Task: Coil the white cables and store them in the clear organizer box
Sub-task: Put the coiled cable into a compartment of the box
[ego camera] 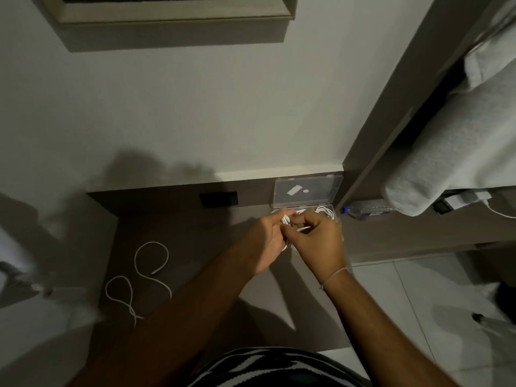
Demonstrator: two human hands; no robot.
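Note:
Both hands meet over the dark desk just in front of the clear organizer box, whose lid stands up against the wall. My left hand and my right hand are closed on a small coil of white cable held between them. Inside the box, at its right end, lies another coiled white cable. A loose white cable lies in open loops on the desk at the left, well apart from the hands.
A plastic water bottle lies on its side right of the box. A dark wall socket sits at the desk's back. Grey bedding hangs at the right. The desk ends at a tiled floor on the right.

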